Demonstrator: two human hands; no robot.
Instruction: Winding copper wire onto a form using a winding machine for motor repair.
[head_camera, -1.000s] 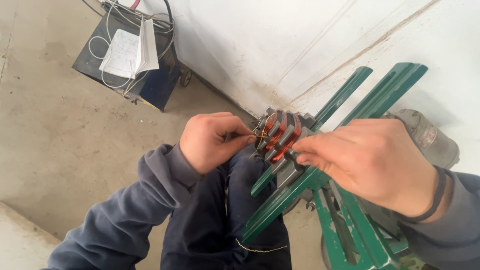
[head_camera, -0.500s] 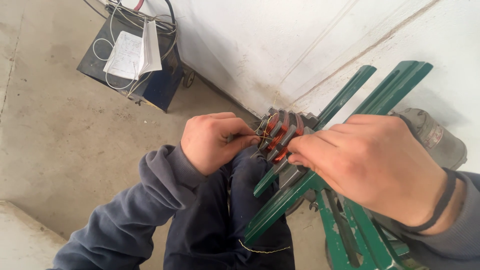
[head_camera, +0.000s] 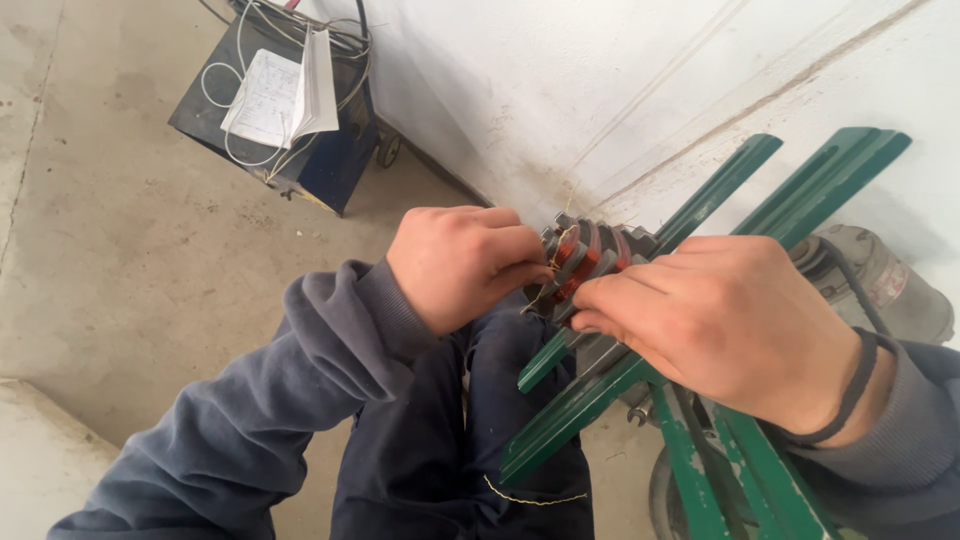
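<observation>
Both hands meet on the coil block: left hand pinches its copper wire from nine o'clock, right hand grips it from four o'clock. Green rails beneath it run from seven toward one o'clock.

left sleeve: grey-blue sweatshirt cloth, thick and soft, creased along the forearm.
left cuff: wide ribbed band, bunched in folds at the wrist.
left hand: bare, no glove, no ring to be seen.
right sleeve: same grey-blue cloth, its cuff pushed back from the wrist.
right wrist band: thin dark elastic loop, plain, round the bare wrist.
right hand: bare, no glove.
trousers: dark navy work cloth, a seam fold between the legs.
</observation>
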